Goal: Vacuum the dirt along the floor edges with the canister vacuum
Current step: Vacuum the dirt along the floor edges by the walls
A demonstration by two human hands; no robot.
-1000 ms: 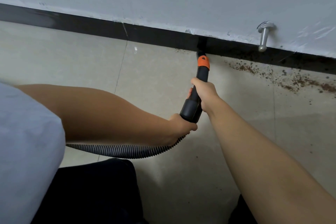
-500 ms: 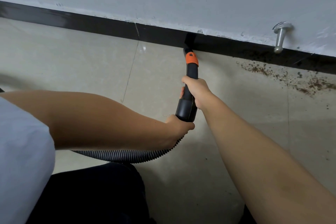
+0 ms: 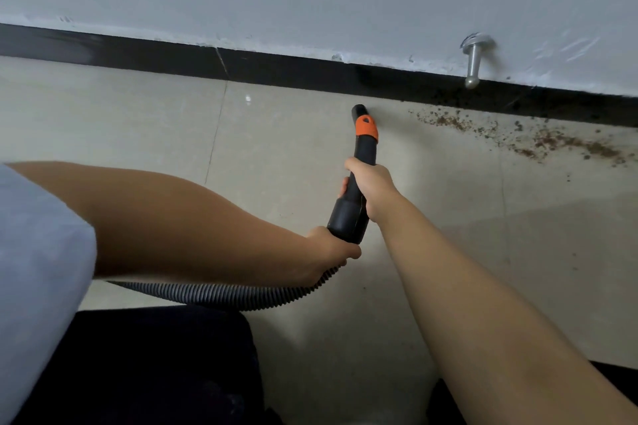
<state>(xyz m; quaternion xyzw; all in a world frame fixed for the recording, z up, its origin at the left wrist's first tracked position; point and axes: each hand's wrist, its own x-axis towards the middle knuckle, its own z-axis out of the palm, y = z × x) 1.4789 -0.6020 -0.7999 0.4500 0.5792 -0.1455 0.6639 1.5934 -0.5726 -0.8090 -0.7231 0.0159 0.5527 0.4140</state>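
Both arms forward, right hand and left hand curled, gripping

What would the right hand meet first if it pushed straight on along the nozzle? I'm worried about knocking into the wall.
Probably the black baseboard: the right hand aims the nozzle up at it, with bare floor between. The dirt and door stopper lie off to the right. Depth is uncertain.
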